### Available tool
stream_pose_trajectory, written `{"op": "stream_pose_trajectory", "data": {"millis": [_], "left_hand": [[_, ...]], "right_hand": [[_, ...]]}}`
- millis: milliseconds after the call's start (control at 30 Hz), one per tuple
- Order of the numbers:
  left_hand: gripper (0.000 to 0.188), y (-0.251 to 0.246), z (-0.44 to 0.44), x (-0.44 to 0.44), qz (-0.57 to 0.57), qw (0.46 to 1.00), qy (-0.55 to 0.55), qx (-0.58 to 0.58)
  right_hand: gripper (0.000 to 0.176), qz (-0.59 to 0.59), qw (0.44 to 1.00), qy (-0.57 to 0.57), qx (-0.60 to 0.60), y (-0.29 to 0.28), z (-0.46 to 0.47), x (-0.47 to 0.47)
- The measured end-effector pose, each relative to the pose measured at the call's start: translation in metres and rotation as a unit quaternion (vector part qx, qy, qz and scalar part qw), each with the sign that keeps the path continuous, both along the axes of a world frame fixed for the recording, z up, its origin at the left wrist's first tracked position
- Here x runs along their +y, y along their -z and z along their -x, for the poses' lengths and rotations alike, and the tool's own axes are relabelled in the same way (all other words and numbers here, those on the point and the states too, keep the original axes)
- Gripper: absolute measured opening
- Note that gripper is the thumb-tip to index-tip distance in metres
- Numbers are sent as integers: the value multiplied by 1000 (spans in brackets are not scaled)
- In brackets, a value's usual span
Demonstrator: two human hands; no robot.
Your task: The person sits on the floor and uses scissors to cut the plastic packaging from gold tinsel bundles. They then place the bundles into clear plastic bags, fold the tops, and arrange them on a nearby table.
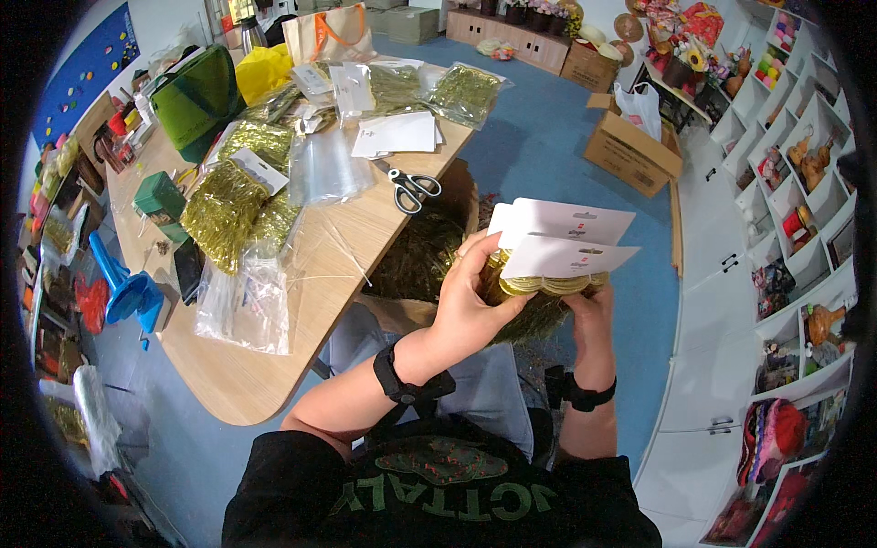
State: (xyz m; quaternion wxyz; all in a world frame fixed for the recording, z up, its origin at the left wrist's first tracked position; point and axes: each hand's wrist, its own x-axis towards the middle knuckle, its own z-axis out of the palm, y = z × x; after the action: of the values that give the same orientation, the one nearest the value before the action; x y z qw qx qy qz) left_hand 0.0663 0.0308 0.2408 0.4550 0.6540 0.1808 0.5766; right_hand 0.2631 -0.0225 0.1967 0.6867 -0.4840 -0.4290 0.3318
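Over my lap, my left hand (466,294) grips a bundle of gold tinsel fringe (527,284) from its left side, thumb in front and fingers behind. White header cards (572,257) with hang slots and printing stand up from the bundle's top edge. My right hand (593,301) holds the bundle's right end from below, its fingers mostly hidden. Dark fringe strands hang beneath the cards. To the left, a carton (418,301) full of loose tinsel sits beside the table edge.
On the wooden table (336,246) lie scissors (411,190), blank white cards (396,133), clear plastic bags (329,168) and carded gold tinsel (226,205). A blue tape dispenser (133,294) is at its left edge. An open cardboard box (634,151) stands on the floor, near white cabinets (706,342).
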Motion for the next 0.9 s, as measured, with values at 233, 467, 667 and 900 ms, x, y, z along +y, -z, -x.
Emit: {"op": "stream_pose_trajectory", "data": {"millis": [233,467,667,900], "left_hand": [[61,1,10,3,-38,999,10,22],[64,-20,24,13,100,968,225,-49],[99,-42,77,77,-8,936,316,157],[53,-27,213,264,33,663,-311,681]], "right_hand": [[80,-8,994,39,-99,0,12,7],[64,-32,989,-77,118,-3,26,9],[42,-74,984,-76,140,7,38,22],[44,22,980,49,190,13,29,12]]}}
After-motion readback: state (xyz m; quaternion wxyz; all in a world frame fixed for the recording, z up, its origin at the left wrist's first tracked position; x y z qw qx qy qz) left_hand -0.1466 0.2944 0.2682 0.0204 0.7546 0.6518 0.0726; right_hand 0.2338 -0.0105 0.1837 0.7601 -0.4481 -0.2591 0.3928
